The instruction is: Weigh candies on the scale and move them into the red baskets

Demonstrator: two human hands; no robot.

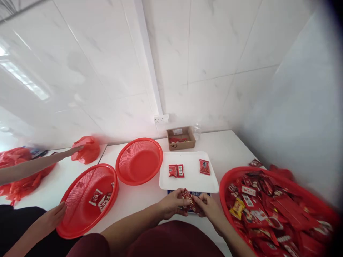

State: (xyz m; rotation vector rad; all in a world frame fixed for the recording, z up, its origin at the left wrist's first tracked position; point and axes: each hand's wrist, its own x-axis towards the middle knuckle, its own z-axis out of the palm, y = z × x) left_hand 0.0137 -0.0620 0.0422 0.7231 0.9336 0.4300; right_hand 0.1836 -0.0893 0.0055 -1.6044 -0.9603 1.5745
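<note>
Close to my body, my left hand (171, 205) pinches a dark red pouch with a light pattern (189, 202). My right hand (209, 208) grips the same pouch from the other side, so its edges are partly covered by fingers. Just beyond my hands lies a white tray (187, 182). On its left part, a red snack packet (173, 170) and a red-and-white packet (180, 171) lie side by side. Another red packet (204, 166) rests toward the tray's right edge. Something blue and printed (197, 193) shows under the tray's front edge.
A red basket (224, 192) heaped with red packets stands at right. Two red baskets, a bare-bottomed one (139, 160) and one with several packets (88, 217), stand left. A cardboard box (184, 144) sits by the wall. A co-worker's hand (52, 216) touches the nearer left basket.
</note>
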